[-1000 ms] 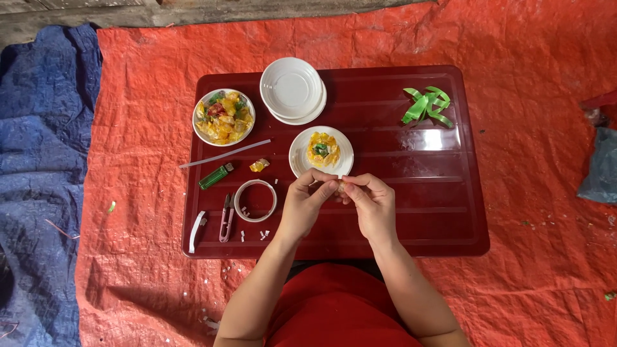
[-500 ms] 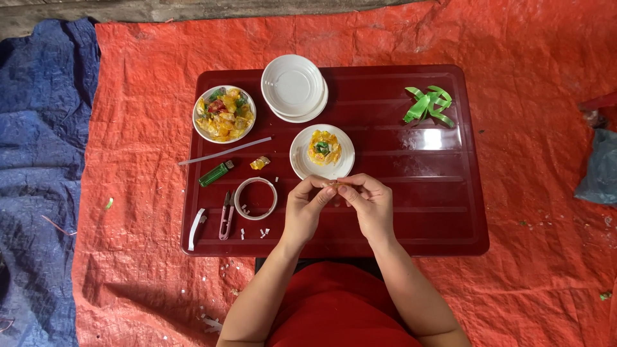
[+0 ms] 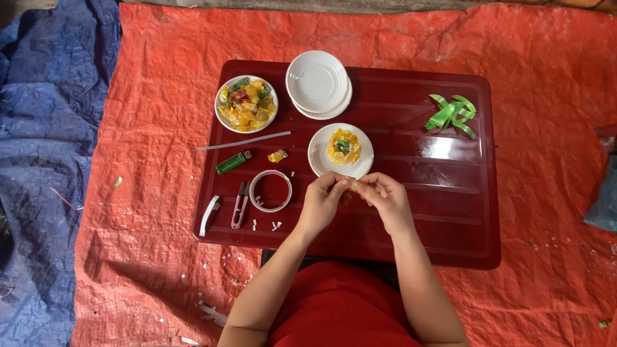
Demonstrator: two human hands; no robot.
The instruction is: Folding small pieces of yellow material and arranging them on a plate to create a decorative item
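Head view: one camera looking straight down at a low dark-red table (image 3: 450, 212) on an orange tarp (image 3: 148, 148)
Left hand (image 3: 321, 204): over the table's near middle, fingers curled, thumb and forefinger tips pinched on a small yellow piece (image 3: 354, 186)
Right hand (image 3: 387, 200): just beside the left, fingertips meeting it at the same piece, fingers bent in close
Piece: held between both hands, above the table, just below the rim of the small plate; its exact shape is too small to tell
Plate (image 3: 319, 154): white, holds a ring of yellow bits with green at the centre, just beyond the hands
Bowl (image 3: 247, 103): far left, filled with yellow, red and green wrapped bits
Stacked dishes (image 3: 318, 83): white, at the far edge, beside the bowl
Tape ring (image 3: 270, 191): left of the left hand, near small snips (image 3: 240, 204) and a white strip (image 3: 209, 214)
Lighter (image 3: 232, 163): green, below a thin clear stick (image 3: 244, 141)
Loose yellow bit (image 3: 277, 155): between lighter and plate
Green ribbon (image 3: 452, 115): far right, well apart from the hands
Blue cloth (image 3: 45, 148): left of the tarp
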